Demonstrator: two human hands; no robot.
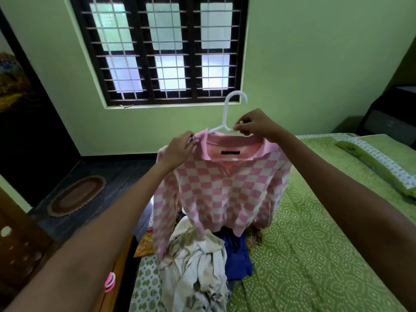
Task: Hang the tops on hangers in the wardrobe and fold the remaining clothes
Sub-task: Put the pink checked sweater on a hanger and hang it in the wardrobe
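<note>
A bed with a green dotted cotton cover [315,233] fills the lower right of the frame, under a pale green wall and a dark-framed barred window [162,50] at upper centre. On the bed's near end, at lower centre, lies a heap of loose clothes [198,266]: a crumpled cream garment on top, a blue one just beside it to the right, patterned pieces underneath.

In the middle of the frame hangs a pink-and-white checked knit top with a pink collar [225,188], held up above the heap. A white plastic hanger [227,113] sits in its neck, the hook standing free above the collar at centre. The left hand [180,149] pinches the collar and shoulder at the left of the top. The right hand [254,124] grips the hanger arm and the fabric at the right shoulder.

By my reading, this top is nearly seated on the hanger, with the shoulders being settled. It has not reached the wardrobe, which cannot be picked out with certainty. The heap suggests most of the work is left: more tops to hang, the rest to fold.
</note>
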